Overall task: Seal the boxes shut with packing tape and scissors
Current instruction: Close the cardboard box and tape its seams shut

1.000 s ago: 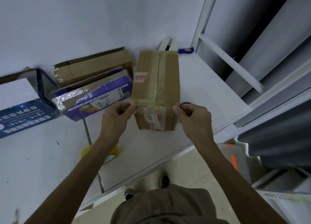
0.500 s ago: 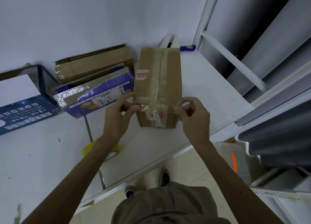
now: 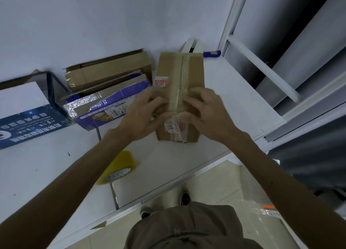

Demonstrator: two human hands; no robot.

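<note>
Both hands are laid on the near end of the brown cardboard box (image 3: 192,71), one on each side of the tape strip (image 3: 177,84) that is run along its top seam. The left hand (image 3: 146,110) is spread over the left half of the top, its fingers loosely extended and somewhat blurred, with the thumb brought to the near top edge; nothing is enclosed in it. The right hand (image 3: 207,108) is set on the right half, fingers splayed and bent so that the tips are pressed to the cardboard, the thumb placed at the near edge close to the left thumb; nothing is clasped by it either. Between the two thumbs the tape is folded over the edge onto the near face, where white labels (image 3: 173,127) are stuck just below the hands.

The box is stood on the white table (image 3: 237,91) and is stretched away from the hands toward the wall. Below the left forearm, nearer the person than the hands, a yellow tape roll (image 3: 119,164) is seen on the table. Just left of the left hand a purple foil-lined box (image 3: 112,106) is lain, and beyond that an open brown carton (image 3: 108,71); farther left a dark blue box (image 3: 28,123) is placed. Past the far end of the box, well away from the right hand, a blue handle (image 3: 211,54) is seen; what tool it belongs to cannot be told.
</note>
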